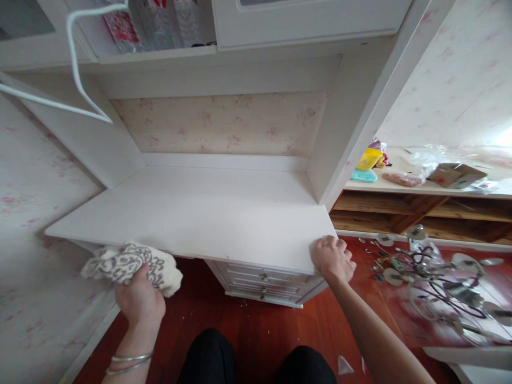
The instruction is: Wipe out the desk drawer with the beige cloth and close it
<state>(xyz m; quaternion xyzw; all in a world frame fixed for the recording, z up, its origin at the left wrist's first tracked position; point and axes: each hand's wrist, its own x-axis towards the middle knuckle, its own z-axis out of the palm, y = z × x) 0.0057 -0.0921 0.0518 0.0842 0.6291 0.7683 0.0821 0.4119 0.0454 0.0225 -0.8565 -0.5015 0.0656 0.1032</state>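
My left hand (142, 301) is closed on a bunched white cloth (136, 266) with a grey pattern. The cloth lies against the front edge of a white desk (224, 208), near its left end. At the desk's front right corner, my right hand (333, 258) is closed, its fingers curled over the side edge. Some of its fingertips are hidden. Below the desktop sits a white drawer unit (264, 280) with small knobs.
A white wire hanger (74, 58) hangs at the upper left. Clear plastic bottles (160, 24) stand in the cabinet above. On the red floor at right lies a dismantled chandelier (448, 288). A low shelf (400, 189) behind it holds a cardboard box (456, 175) and a yellow container (369, 159).
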